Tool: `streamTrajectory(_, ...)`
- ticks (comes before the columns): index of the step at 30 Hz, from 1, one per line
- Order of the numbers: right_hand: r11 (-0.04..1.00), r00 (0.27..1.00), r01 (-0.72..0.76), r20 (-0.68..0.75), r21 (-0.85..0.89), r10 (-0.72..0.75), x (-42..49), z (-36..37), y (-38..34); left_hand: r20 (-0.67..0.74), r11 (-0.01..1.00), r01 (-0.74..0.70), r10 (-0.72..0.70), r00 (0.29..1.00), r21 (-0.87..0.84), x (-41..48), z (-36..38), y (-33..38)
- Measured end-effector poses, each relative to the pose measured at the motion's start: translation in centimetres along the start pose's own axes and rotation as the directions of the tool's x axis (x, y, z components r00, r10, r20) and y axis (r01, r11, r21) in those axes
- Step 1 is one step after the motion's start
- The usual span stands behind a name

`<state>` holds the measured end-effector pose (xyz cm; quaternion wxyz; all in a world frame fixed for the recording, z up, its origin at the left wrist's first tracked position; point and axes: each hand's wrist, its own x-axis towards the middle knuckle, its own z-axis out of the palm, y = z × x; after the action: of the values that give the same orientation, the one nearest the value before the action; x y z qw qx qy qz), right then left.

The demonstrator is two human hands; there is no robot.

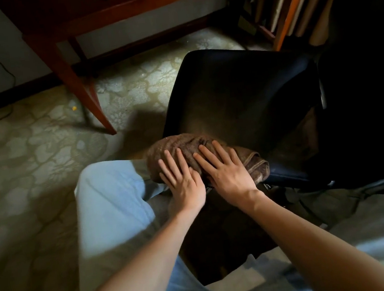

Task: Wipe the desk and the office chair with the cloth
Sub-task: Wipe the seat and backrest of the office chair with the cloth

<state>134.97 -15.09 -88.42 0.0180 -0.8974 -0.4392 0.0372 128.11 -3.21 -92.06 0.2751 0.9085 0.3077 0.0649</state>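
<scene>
From the head camera, the brown cloth (186, 149) lies bunched on the near front edge of the black office chair (240, 95), right under both hands. The left hand (183, 182) and the right hand (225, 170) rest side by side on top of it, fingers straight and spread, palms flat, gripping nothing. The person's knee in light jeans (110, 199) sits just left of the cloth. The wooden desk (80, 69) stands beyond on patterned carpet (29, 146).

Beyond the cloth (181, 144) you have bare chair seat (240, 95); its backrest (362, 100) walls the right, your knee (109, 191) crowds the left, the counter leg (83, 95) stands farther off.
</scene>
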Motion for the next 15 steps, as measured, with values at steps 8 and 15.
streamTrajectory(8, 0.989, 0.989, -0.148, 0.004, -0.011, 0.148, -3.5, 0.7, 1.8, -0.073, 0.99, -0.04, 0.05, 0.996, 0.133, -2.9, 1.3, 3.1)
streamTrajectory(15, 0.93, 0.93, -0.368, -0.022, -0.021, 0.367, -6.3, 0.1, 1.6, -0.048, 0.907, -0.236, 0.269, 0.962, 0.35, -3.4, 2.4, 4.8)
